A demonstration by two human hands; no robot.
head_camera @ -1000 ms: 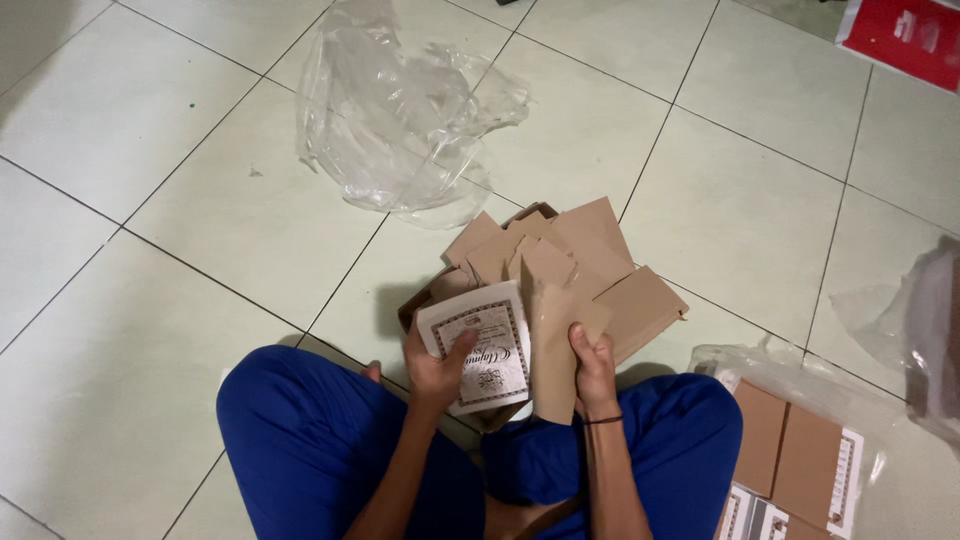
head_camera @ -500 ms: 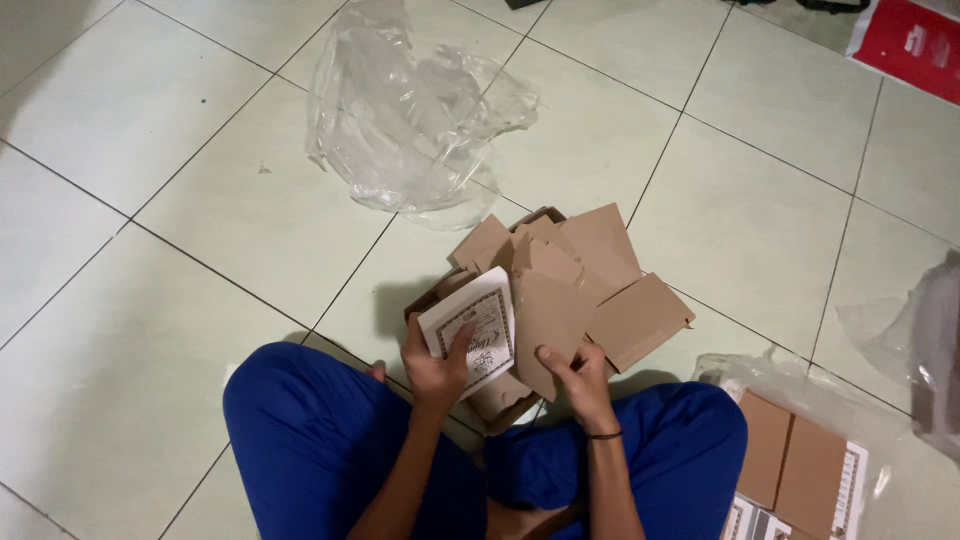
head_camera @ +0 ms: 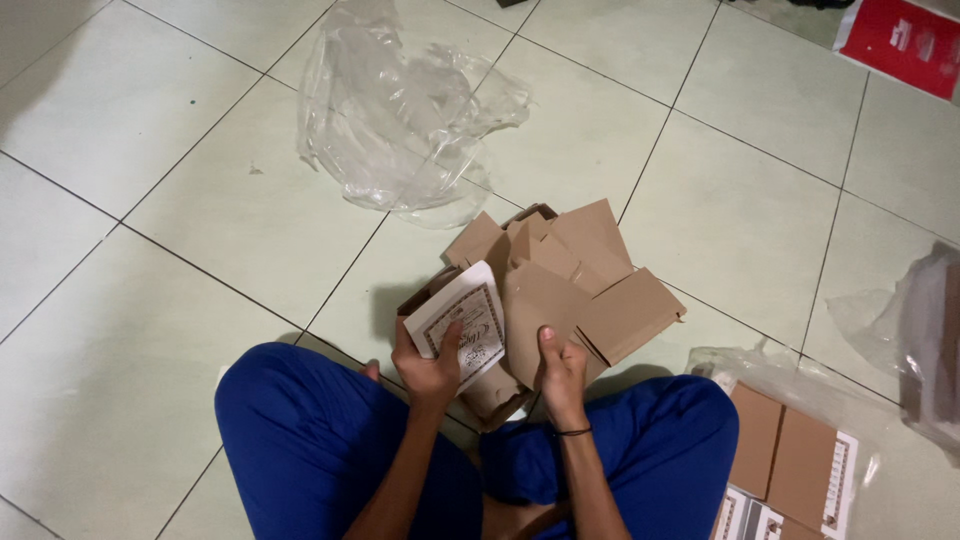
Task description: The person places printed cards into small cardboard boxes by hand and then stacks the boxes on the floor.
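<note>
I sit cross-legged on a tiled floor in blue trousers. My left hand (head_camera: 432,366) grips the white printed panel (head_camera: 460,322) of a brown cardboard box blank (head_camera: 560,285), thumb on its face. My right hand (head_camera: 562,372) holds the plain brown panel beside it, thumb pressed on the fold. The blank is partly folded, with several brown flaps sticking up and out toward the right. Its lower edge rests near my knees.
A crumpled clear plastic bag (head_camera: 400,120) lies on the tiles ahead. At my right, a plastic wrap holds a stack of flat brown box blanks (head_camera: 790,465). More plastic (head_camera: 920,340) sits at the right edge, and a red packet (head_camera: 905,40) at the top right.
The two panels have been drawn closer together and the flaps tilted more upright. Both hands keep their hold on the blank.
</note>
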